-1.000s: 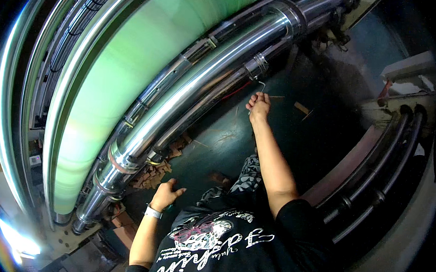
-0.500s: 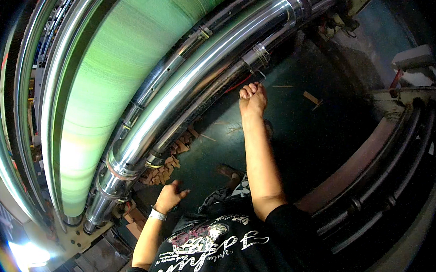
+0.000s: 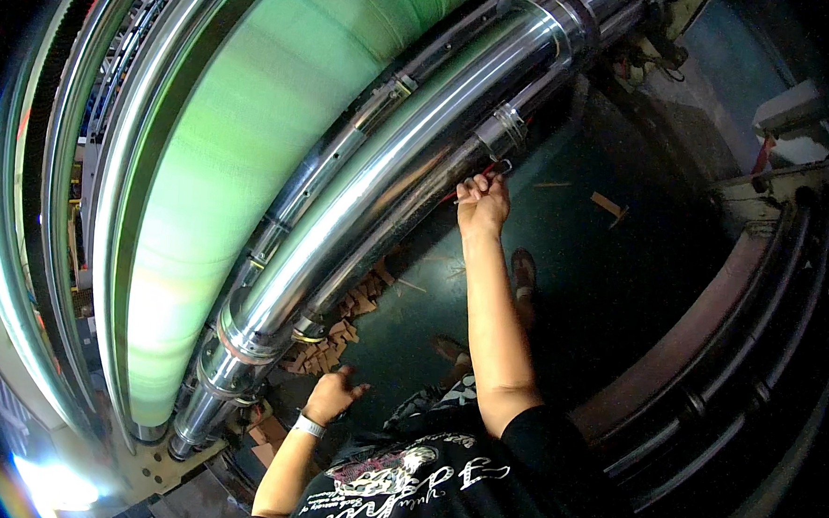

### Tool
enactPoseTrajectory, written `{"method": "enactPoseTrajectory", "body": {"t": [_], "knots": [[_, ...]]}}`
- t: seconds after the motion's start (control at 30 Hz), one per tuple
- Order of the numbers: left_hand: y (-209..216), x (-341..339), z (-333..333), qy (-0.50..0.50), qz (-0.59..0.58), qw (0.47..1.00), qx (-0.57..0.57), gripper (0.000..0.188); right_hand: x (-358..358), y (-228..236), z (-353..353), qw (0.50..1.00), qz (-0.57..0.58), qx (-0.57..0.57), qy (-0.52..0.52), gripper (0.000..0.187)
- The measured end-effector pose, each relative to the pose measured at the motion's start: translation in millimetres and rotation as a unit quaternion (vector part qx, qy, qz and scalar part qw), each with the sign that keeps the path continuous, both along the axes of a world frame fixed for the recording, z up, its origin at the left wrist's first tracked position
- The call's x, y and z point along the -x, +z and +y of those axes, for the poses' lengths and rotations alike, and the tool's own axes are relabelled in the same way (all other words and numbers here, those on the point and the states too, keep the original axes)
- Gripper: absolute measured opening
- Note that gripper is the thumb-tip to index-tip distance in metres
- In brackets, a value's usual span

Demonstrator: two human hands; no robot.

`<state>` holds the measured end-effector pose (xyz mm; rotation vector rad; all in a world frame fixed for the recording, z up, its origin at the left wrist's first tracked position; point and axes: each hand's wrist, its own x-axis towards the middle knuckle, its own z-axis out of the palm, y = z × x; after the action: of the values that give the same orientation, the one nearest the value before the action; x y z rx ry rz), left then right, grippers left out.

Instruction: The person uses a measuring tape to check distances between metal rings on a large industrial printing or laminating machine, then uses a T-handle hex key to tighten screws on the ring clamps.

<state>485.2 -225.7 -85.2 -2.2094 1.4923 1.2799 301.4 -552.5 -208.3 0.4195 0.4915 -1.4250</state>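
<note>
My right hand (image 3: pixel 483 209) is stretched out beside the long machine. Its fingers are closed round a thin bent metal rod (image 3: pixel 506 166), which looks like a hex key. The hand is just below a shiny clamp collar (image 3: pixel 502 132) on a slim dark bar (image 3: pixel 393 225), with a bit of red showing by the fingers. Whether the rod touches the bar I cannot tell. Lower down, my left hand (image 3: pixel 334 395) hangs with nothing in it, thumb apart from the loosely curled fingers. It wears a white wristband (image 3: pixel 308 426).
A polished chrome roller (image 3: pixel 411 137) runs diagonally alongside a wide green roller (image 3: pixel 241 165) with streaked bands. Brown cardboard scraps (image 3: pixel 330 346) lie on the dark floor under the machine. Dark pipes (image 3: pixel 757 333) curve along the right side. A bright lamp (image 3: pixel 56 484) glows at the lower left.
The view has shifted slightly, so the machine sits lower and further right. My right hand has moved a little left relative to the collar, still gripping the rod. More of my feet shows.
</note>
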Motion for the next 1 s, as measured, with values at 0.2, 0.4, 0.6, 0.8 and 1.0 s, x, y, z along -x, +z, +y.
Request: {"method": "enactPoseTrajectory", "body": {"t": [0.2,0.4,0.6,0.8,1.0], "knots": [[-23.4,-11.8,7.4,0.002,-0.004,1.000,-0.016,0.049,12.9,-4.3,-1.5,0.995,0.078,0.000,0.063,0.015],[-16.7,-3.6,-23.1,-0.031,-0.026,0.997,-0.062,0.048,3.6,-3.9,1.5,0.987,0.152,-0.019,0.057,0.018],[-28.8,-0.8,-28.9,0.010,0.029,1.000,-0.008,0.046,3.6,-4.5,2.3,0.978,0.196,-0.027,0.070,0.018],[-38.7,-4.0,-29.3,-0.033,0.014,0.999,-0.025,0.048,0.4,-30.2,5.1,0.906,0.409,0.018,0.108,0.016],[-16.2,-2.3,-43.9,0.011,0.007,1.000,0.002,0.048,40.0,-113.2,-14.2,0.663,0.716,0.129,0.177,0.021]]}}
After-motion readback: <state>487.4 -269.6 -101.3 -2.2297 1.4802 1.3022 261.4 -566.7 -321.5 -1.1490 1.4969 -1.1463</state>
